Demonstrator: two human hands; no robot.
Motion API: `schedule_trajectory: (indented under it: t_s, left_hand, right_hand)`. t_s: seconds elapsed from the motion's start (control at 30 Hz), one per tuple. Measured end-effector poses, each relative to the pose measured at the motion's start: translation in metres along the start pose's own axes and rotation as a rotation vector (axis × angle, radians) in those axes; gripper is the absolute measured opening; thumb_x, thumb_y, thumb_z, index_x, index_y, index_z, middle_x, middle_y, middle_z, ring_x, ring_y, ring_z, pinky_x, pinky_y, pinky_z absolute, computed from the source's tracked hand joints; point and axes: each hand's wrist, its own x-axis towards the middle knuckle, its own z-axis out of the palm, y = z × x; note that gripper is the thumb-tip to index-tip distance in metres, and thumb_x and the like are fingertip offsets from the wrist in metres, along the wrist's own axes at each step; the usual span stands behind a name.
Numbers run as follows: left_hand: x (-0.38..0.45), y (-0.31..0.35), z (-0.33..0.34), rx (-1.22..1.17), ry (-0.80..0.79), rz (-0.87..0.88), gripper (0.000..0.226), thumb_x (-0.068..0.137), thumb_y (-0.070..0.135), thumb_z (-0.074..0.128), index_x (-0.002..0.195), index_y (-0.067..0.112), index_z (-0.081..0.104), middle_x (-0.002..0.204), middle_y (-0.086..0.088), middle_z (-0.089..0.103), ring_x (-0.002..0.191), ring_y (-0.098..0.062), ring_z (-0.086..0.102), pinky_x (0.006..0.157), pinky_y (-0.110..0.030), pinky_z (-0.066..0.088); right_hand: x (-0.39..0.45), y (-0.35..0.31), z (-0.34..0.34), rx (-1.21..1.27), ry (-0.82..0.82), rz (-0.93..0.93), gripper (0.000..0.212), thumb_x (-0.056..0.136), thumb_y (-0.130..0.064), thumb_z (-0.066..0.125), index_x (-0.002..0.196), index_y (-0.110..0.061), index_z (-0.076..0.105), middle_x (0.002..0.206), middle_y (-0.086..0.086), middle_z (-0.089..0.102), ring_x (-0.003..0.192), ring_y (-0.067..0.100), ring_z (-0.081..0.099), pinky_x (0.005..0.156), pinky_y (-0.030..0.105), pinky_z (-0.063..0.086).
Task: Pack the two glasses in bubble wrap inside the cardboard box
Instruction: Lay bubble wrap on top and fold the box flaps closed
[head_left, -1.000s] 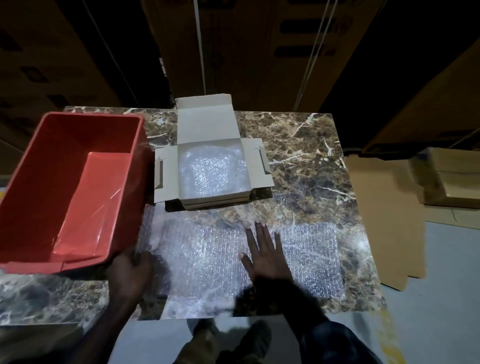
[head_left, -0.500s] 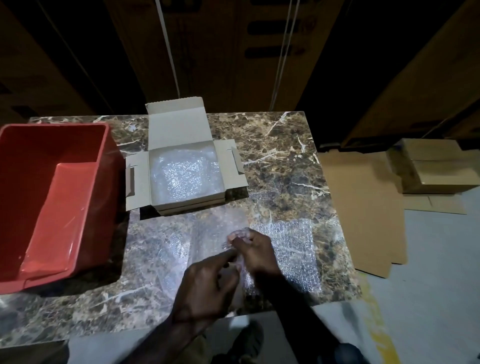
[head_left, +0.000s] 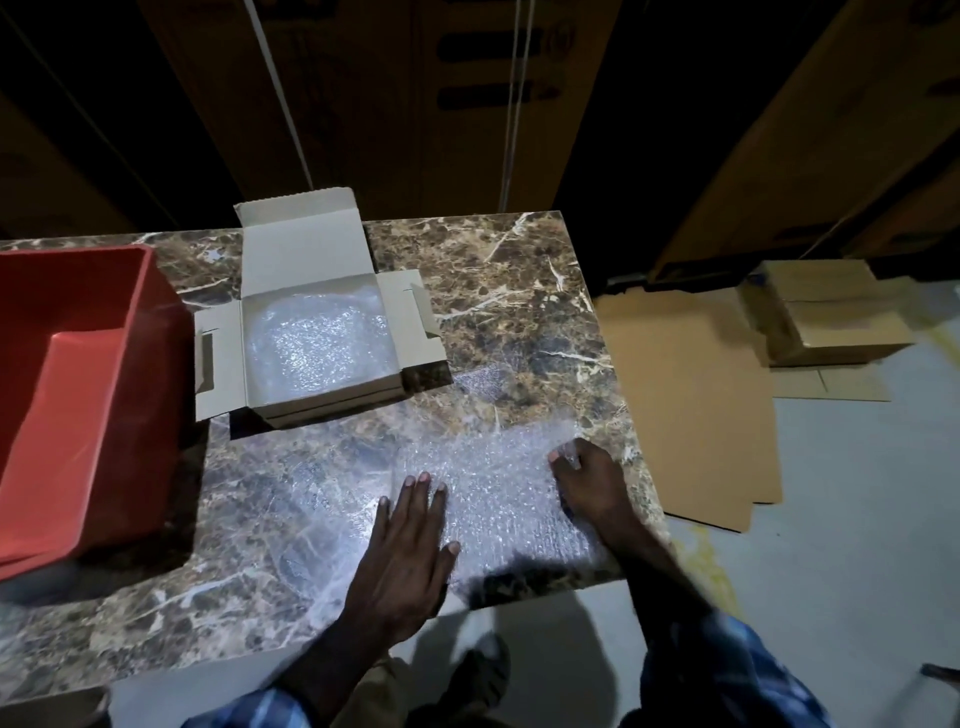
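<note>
The left hand (head_left: 408, 540) presses flat, fingers straight, on the bubble wrap (head_left: 498, 499) — the right hand (head_left: 589, 480) pinches its far corner.

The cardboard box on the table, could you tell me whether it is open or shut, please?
Open: the cardboard box has its lid and side flaps spread, showing bubble wrap inside.

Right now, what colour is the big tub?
Red tub, seen in the head view.
</note>
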Motion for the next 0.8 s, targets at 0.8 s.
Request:
schedule_trajectory:
  t_s: [0.8]
  left_hand:
    - [0.062,-0.079,-0.066,0.260,-0.114,0.323,0.068,0.072,0.016,0.078,0.134,0.033,0.058,0.155,-0.011,0.042,0.138,-0.038,0.044,0.100,-0.050,0.046]
  right_hand:
    - [-0.055,-0.013,0.075,-0.615,0.118,-0.369,0.033,0.075,-0.006,0.064,0.106,-0.016,0.066,0.120,0.014,0.057,0.105,0.035,0.056,0.082,0.046,0.046]
